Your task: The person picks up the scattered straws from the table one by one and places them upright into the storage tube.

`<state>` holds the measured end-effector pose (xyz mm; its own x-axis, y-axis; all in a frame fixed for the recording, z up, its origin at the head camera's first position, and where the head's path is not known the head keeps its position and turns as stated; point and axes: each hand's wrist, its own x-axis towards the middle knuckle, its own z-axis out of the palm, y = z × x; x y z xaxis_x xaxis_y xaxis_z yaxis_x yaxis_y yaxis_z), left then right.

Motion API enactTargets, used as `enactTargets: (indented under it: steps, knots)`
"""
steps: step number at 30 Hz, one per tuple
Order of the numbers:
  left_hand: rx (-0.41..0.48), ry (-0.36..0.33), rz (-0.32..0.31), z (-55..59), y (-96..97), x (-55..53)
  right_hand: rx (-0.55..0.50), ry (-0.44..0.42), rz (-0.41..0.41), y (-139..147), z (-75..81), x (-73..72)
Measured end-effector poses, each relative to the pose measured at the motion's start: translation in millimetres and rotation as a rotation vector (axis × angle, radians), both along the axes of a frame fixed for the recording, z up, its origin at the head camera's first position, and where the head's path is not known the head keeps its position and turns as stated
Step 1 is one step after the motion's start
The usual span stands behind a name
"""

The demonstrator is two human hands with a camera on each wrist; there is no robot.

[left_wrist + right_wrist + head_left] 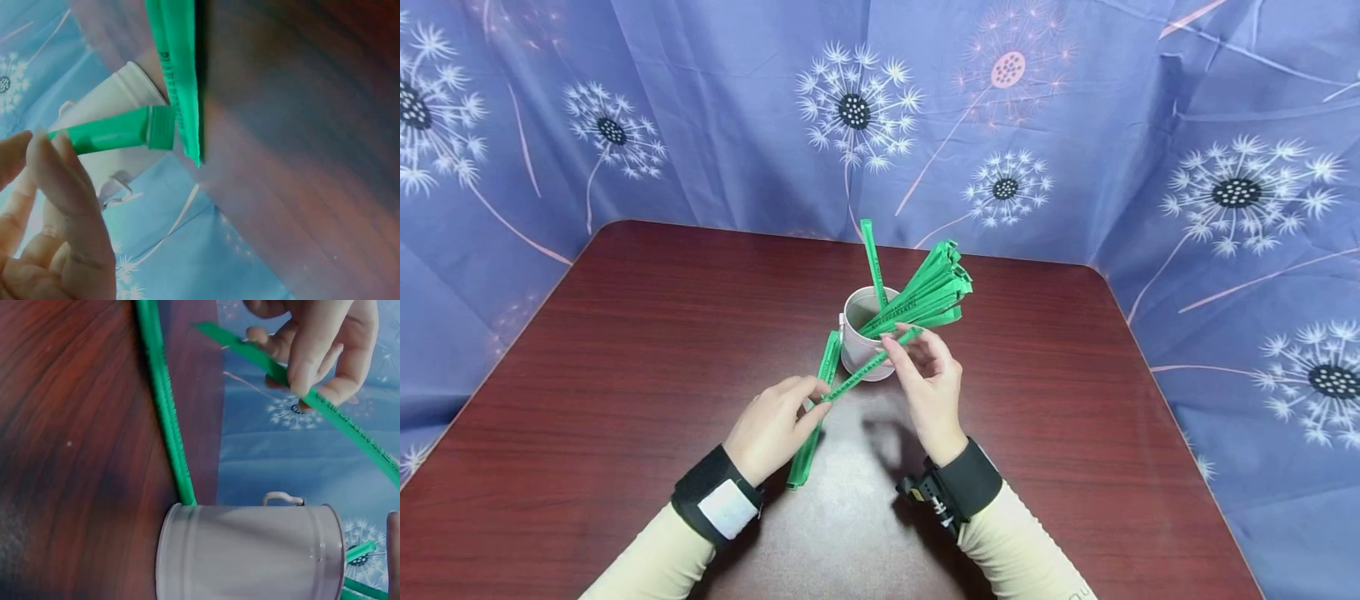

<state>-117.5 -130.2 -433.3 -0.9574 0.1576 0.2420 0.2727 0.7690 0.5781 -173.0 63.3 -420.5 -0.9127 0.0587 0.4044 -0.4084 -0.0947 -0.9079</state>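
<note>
A slim green stick packet point(859, 374) with dark print slants between my two hands in the head view. My left hand point(772, 427) pinches its lower end between thumb and fingers. The thumb and fingers of my right hand point(934, 390) hold the upper end, close in front of a small pale metal bucket point(852, 348). A thick bunch of green stick packets point(928, 287) leans to the right out of the bucket, and a single packet point(872, 254) stands up at its back. Under my left hand, more green packets point(806, 457) lie on the table, reaching to the bucket's base.
The dark red wooden table point(647, 333) has rounded far corners. Blue cloth point(722, 108) with dandelion prints hangs behind it and at both sides. A small handle point(284, 498) sticks out from the bucket's side.
</note>
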Motion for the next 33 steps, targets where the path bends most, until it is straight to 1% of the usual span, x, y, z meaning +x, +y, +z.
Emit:
enactTargets:
  steps: [4,10,13,15,17,19,22,24,26,28,31,33]
  knots:
    - [0.003,0.038,-0.005,-2.1,-0.4,0.1,-0.007,0.044,-0.007,-0.9,3.0,2.2]
    - [0.023,0.057,-0.009,-2.2,-1.9,-0.6,-0.043,0.081,0.034,-1.0,6.1,3.8]
    - [0.021,0.055,-0.013,-1.5,-2.3,-1.0,-0.025,0.116,0.019,-0.3,9.6,4.4]
    - [0.011,0.044,-0.006,-1.7,-2.7,-1.4,-0.009,0.155,-0.004,0.8,13.5,5.1]
    - [-0.007,0.015,0.015,-2.7,-3.5,-2.2,0.009,0.205,-0.045,2.4,18.1,5.7]
    - [-0.035,-0.03,0.047,-4.6,-4.7,-2.9,0.006,0.251,-0.09,4.2,23.4,6.2]
    - [-0.091,-0.12,0.099,-8.0,-7.0,-3.5,-0.024,0.323,-0.171,6.4,31.0,6.2]
    - [-0.132,-0.178,0.117,-10.5,-8.3,-3.6,-0.063,0.37,-0.22,7.1,35.0,5.7]
    - [-0.173,-0.23,0.121,-13.0,-9.1,-4.0,-0.103,0.417,-0.256,7.8,37.8,4.6]
    - [-0.205,-0.26,0.109,-15.5,-9.3,-4.8,-0.141,0.452,-0.277,8.6,39.0,3.4]
    - [-0.222,-0.271,0.08,-18.1,-9.0,-5.8,-0.174,0.473,-0.267,10.2,37.7,1.7]
    - [-0.215,-0.268,0.064,-19.1,-8.8,-6.5,-0.17,0.476,-0.27,11.1,36.1,1.3]
